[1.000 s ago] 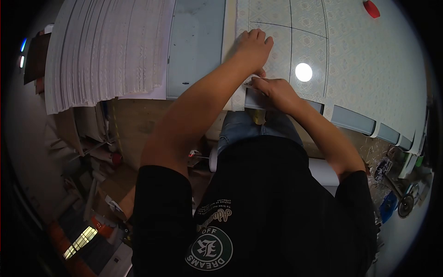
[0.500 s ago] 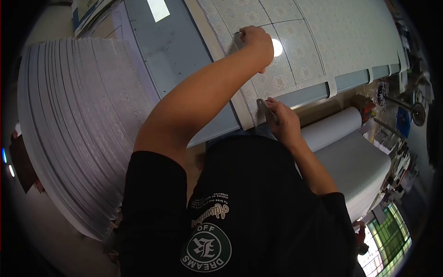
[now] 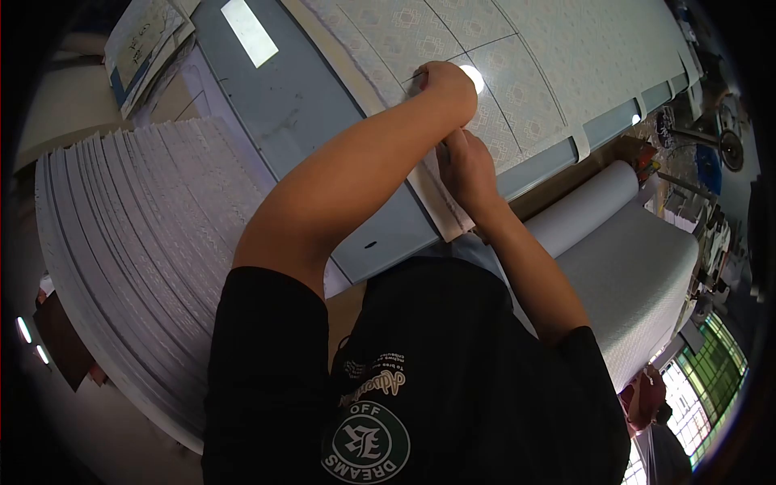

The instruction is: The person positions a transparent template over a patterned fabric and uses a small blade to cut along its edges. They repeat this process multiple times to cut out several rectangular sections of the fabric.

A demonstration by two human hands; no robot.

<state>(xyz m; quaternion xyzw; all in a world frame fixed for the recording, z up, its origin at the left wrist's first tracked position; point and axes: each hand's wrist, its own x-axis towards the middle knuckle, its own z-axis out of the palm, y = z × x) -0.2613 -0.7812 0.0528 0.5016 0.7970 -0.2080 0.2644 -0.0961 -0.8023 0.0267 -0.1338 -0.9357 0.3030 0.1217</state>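
A glossy pale sheet (image 3: pixel 537 105) with a faint geometric pattern and dark crossing lines lies on a blue-grey table (image 3: pixel 299 105). My left hand (image 3: pixel 449 87) is curled over it near its frayed left edge, fingers bent inward. Whatever those fingers grip is mostly hidden behind the hand. Just nearer to my body, my right hand (image 3: pixel 470 166) is closed around a small grey, flat tool (image 3: pixel 442 153), too covered to name. Its fingertips sit right by my left wrist, over the sheet's edge strip (image 3: pixel 440 212).
To the left stands a tall stack of white sheets (image 3: pixel 145 242). At the right are a pale roll (image 3: pixel 578 206) and a large grey textured roll (image 3: pixel 622 275). Light strips (image 3: pixel 579 144) hang over the table's near edge. Another person (image 3: pixel 644 396) is at the lower right.
My right hand has moved away from my body, up to my left wrist, with the grey tool. My left hand stays curled at about the same place. The view has shifted slightly.
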